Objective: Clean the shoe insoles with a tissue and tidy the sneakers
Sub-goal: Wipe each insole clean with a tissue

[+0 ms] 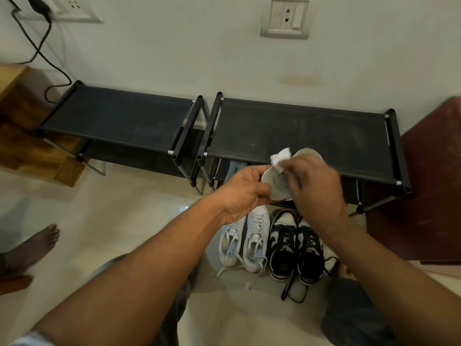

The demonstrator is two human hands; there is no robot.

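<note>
- Step in hand: wiping an insole; the left hand (243,193) grips the pale insole (277,186) by its near edge, fingers curled round it, held up in the air in front of the person
- The right hand (316,186) pinches a crumpled white tissue (280,158) and presses it against the insole's face; the tissue pokes out just above the fingers; this hand is blurred
- A pale curved edge shows beyond the right hand; whether it is the same insole bent over or a second one cannot be told
- Below both hands, on the floor: a pair of white sneakers (245,242) under the left hand and a pair of black-and-white sneakers (296,248) under the right hand, side by side, laces loose and trailing
- Next move, as a judgement: finish the wipe, then slide the insole back into its shoe; the loose laces would need tucking
- Beyond the hands: a low black shoe rack (299,131) against the wall, a second rack (119,113) far to the left of the left hand
- Around: a bare foot (32,245) well left of the left hand; a dark red cabinet (429,183) right of the right hand; nothing blocks the sneakers
</note>
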